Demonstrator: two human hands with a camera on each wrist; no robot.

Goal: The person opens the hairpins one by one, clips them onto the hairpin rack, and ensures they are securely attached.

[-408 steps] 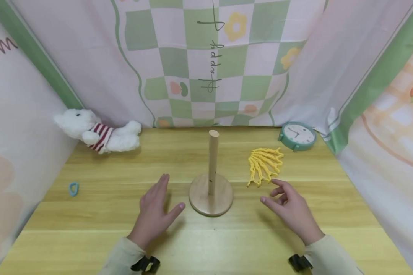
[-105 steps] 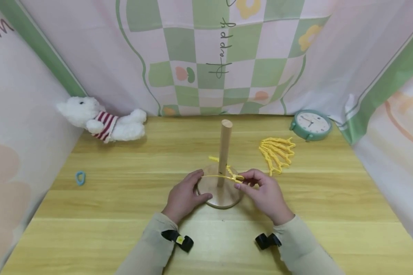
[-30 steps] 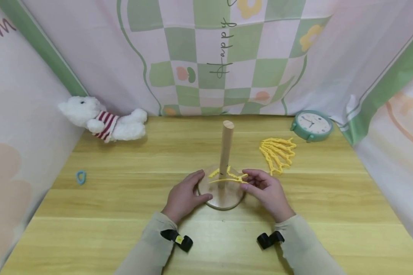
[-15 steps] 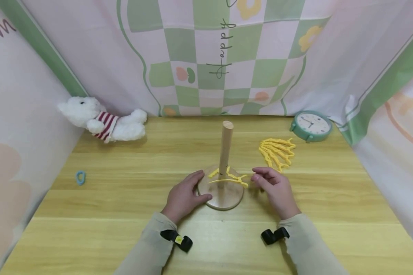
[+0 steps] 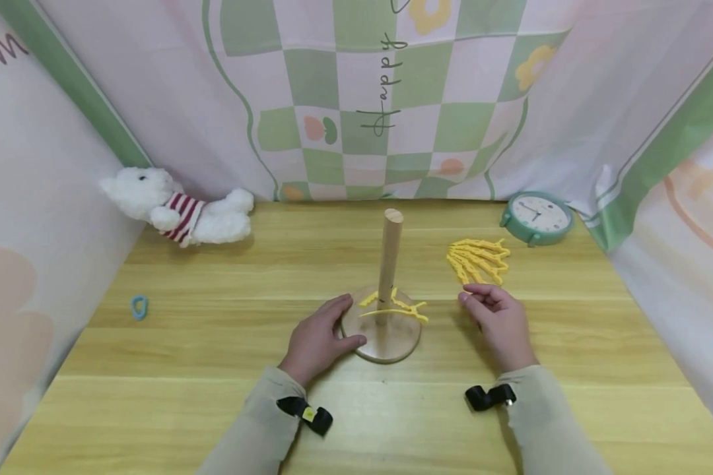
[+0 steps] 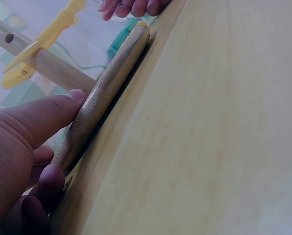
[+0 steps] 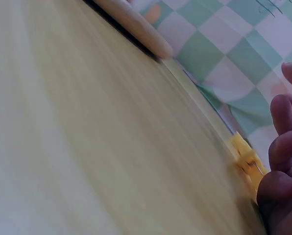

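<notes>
A wooden stand, with a round base (image 5: 377,346) and an upright post (image 5: 391,251), stands mid-table. My left hand (image 5: 315,340) grips the base's left edge; in the left wrist view its thumb (image 6: 62,105) lies over the rim and fingers curl at the side. Thin yellow plastic branches (image 5: 401,313) stick out low on the post, one forked toward the right. A dark hole (image 6: 9,37) shows in the post. My right hand (image 5: 502,326) holds nothing visible, its fingers loosely bent, just in front of a fanned pile of yellow branches (image 5: 478,256), partly covering the nearest one.
At the back left lies a white plush toy (image 5: 214,221) in a striped shirt. A green round clock (image 5: 537,216) sits at the back right. On the left is a small blue ring (image 5: 139,307). A patterned curtain (image 5: 356,86) hangs behind the table (image 5: 214,409).
Since 13.6 seconds ago, yellow branches have come onto the post. Over the last second my right hand let go of the forked branch and moved right to the pile; the left hand stayed.
</notes>
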